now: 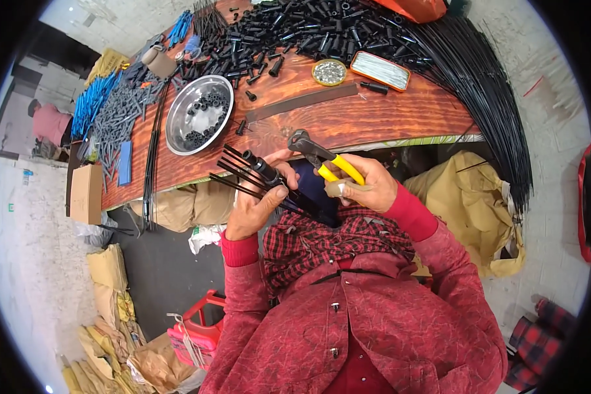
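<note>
Left grip [251, 214] clamped on black rods [226, 182], right grip [372, 185] around pincers [316, 151], both seemingly short of table edge [433, 133]

red jacket [269, 341] with pale veining, shiny buttons [335, 306], plain red cuffs [410, 211], red-and-black plaid cloth [308, 244] below

Pale, marked walls [43, 262] flank a reddish-brown wooden table [407, 118] with bold dark grain, while a red plastic stool [179, 344] stands on a dark gray floor [167, 262] at lower left.
</note>
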Tool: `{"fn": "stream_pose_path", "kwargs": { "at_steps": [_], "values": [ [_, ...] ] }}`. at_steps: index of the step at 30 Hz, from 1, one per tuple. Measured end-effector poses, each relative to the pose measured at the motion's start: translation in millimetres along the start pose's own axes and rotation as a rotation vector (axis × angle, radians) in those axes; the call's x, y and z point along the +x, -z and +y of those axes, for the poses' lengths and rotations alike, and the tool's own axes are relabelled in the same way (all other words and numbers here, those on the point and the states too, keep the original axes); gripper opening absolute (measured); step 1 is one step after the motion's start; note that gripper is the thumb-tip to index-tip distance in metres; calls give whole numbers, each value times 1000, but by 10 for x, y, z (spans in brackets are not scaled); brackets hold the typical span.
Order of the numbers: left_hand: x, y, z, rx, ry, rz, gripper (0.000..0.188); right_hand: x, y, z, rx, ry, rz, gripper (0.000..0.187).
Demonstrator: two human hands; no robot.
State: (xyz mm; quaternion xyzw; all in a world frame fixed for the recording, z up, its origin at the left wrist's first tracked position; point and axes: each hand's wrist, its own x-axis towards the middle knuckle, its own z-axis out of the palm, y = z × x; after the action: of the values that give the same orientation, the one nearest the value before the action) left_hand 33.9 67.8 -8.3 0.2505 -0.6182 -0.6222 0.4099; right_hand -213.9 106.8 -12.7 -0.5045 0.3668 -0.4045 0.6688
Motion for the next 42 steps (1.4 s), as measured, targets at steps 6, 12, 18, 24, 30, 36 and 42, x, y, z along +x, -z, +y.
{"fn": "stream_pose_path", "kwargs": {
  "at_steps": [6, 12, 18, 24, 30, 36, 42],
  "values": [
    [5, 42, 1, -25, 38, -12, 64, 98, -170, 37, 52, 60, 46, 44],
    [27, 75, 60, 72, 18, -76, 61, 145, -282, 130, 56, 52, 27, 45],
    [77, -15, 78, 107, 68, -26, 52, 209, -352, 145, 121, 138, 90, 60],
    [66, -129, -10, 99, 6, 76, 53, 172, -378, 54, 48, 124, 156, 62],
    [92, -164, -17, 129, -3, 147, 50, -21, -140, -113, -193, -80, 43, 28],
    [156, -254, -33, 258, 15, 232, 37, -98, -37, -170, -304, -37, -4, 27],
    [166, -291, -65, 282, 28, 302, 25, -47, -25, -184, -447, 46, 125, 28]
  ]
}}
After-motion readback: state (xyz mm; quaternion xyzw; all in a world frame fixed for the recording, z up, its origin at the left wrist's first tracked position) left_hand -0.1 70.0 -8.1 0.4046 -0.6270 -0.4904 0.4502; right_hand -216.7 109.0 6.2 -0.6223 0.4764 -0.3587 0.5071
